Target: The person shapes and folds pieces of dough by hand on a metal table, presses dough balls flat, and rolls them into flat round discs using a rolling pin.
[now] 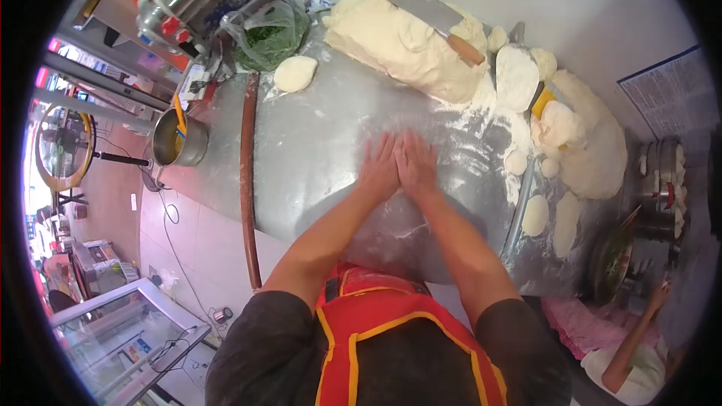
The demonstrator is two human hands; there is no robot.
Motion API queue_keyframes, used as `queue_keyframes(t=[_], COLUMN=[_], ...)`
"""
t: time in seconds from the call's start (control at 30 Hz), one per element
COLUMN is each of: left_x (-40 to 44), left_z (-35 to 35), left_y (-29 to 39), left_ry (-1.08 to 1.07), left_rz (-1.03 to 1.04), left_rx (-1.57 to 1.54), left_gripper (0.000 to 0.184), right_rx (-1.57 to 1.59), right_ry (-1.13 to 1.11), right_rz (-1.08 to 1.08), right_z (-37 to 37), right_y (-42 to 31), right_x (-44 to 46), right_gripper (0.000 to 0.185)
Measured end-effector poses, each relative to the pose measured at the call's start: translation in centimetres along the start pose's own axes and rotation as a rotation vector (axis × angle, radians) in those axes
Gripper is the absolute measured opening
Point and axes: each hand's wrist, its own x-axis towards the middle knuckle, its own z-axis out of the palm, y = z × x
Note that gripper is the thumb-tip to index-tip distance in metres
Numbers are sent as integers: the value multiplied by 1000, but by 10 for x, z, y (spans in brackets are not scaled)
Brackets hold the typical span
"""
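Note:
Both hands lie side by side near the middle of the floured metal worktop (316, 135), touching at the thumbs. My left hand (380, 165) rests flat with its fingers stretched forward. Beside it my right hand (416, 162) lies in the same way, fingers slightly blurred. Nothing shows in either hand; whatever is under the palms is hidden. Ahead of them stretches a large dough mass (398, 49) with a metal scraper (425, 9) on it. A round dough piece (295, 74) lies ahead to the left, and loose flour is spread to the right.
Greens in a plastic bag (271, 36) stand at the back left, a metal pot (192, 143) at the left edge. A long wooden strip (249, 173) crosses the worktop. More dough (594, 135) and a dark pan (611, 259) are right, near another person's arm (635, 338).

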Motion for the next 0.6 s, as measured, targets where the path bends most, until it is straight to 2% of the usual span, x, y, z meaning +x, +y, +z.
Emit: queue_keyframes(t=[0.07, 0.1, 0.13, 0.17, 0.2, 0.23, 0.27, 0.33, 0.4, 0.5, 0.6], left_x=[-19, -47, -76, -117, -154, -189, -202, -221, -241, -246, -279], left_z=[-12, -18, -20, -14, -17, -34, -81, -106, -58, -55, -69], left_y=[-15, -37, -66, -97, -127, -153, -125, -115, -163, -166, -131], left_ry=[-108, 139, 394, 442, 404, 412, 360, 291, 264, 296, 310], left_rz=[-146, -238, -256, -393, -586, -645, -718, -862, -1005, -961, -915], left_rx=[16, -162, -92, -102, -50, 34, 10, -86, -232, -238, -149], left_gripper=[69, 72, 60, 72, 72, 73, 67, 58, 49, 38, 37], right_rx=[-40, -47, -51, -51, -12, -17, -23, -34, -49, -24, 410], right_ry=[-48, -81, -122, -163, -184, -200, -215, -213, -178, -168, -188], right_rz=[-25, -55, -79, -96, -74, -80, -85, -86, -82, -90, 23], right_z=[-2, -9, -19, -26, -30, -32, -33, -32, -28, -11, -23], right_y=[1, -1, -8, -15, -19, -18, -16, -19, -28, -38, -26], right_x=[-6, -12, -22, -32, -42, -57, -74, -95, -112, -90, -79], right_gripper=[51, 51, 52, 52, 54, 54, 55, 56, 58, 63, 68])
